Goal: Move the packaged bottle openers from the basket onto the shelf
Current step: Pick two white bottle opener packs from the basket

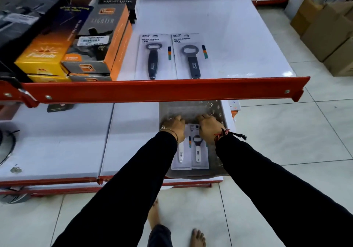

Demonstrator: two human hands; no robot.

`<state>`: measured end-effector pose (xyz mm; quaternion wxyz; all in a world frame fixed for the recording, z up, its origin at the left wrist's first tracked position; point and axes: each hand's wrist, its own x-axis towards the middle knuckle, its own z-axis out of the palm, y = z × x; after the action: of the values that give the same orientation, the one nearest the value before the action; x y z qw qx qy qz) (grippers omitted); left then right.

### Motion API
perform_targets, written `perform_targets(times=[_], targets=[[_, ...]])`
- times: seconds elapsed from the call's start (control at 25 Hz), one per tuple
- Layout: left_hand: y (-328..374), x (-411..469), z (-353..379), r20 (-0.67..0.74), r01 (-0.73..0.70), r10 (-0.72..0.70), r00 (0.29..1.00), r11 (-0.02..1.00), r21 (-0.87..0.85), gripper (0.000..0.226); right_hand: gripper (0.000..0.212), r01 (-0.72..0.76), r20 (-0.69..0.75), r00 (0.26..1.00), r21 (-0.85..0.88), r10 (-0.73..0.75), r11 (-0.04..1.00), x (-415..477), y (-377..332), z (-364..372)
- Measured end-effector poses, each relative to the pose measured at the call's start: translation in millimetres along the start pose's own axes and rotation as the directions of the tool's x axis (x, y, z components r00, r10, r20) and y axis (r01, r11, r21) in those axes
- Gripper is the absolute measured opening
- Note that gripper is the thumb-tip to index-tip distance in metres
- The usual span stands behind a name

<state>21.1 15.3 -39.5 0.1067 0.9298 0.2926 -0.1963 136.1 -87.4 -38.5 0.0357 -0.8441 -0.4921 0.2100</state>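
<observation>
A grey perforated basket (219,117) sits on the lower shelf under the red rail. Inside lie two carded bottle openers with white handles, the left one (180,155) and the right one (198,151). My left hand (174,125) rests on the top of the left card and my right hand (209,127) on the top of the right card, fingers curled down over the card tops. Whether either hand grips its card is unclear. On the white upper shelf (229,36) two packaged bottle openers with dark handles lie side by side, one (153,56) left of the other (192,56).
Boxed lighters (95,42) and yellow boxes (40,56) are stacked on the upper shelf's left. The red rail (162,90) juts out over the basket. Cardboard cartons (324,27) stand on the tiled floor at right. My bare feet (197,237) are below.
</observation>
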Motion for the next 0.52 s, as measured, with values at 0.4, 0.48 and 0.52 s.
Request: perform_targets(times=[0.4, 0.48, 0.52], targets=[[-10, -16, -32, -0.066, 0.029, -0.037, 0.997, 0.994, -0.106, 0.04, 0.043, 0.051, -0.007, 0.999, 0.156, -0.05, 0.986, -11, -6, -32], [-7, -32, -37, -0.118, 0.049, -0.062, 0.991, 0.993, -0.112, 0.035, 0.042, 0.049, -0.043, 0.998, 0.204, -0.041, 0.978, -25, -9, -39], [-5, -41, -40, -0.167, 0.048, -0.062, 0.984, 0.995, -0.086, 0.034, 0.042, 0.051, -0.07, 0.997, 0.2, -0.038, 0.978, -34, -11, -41]])
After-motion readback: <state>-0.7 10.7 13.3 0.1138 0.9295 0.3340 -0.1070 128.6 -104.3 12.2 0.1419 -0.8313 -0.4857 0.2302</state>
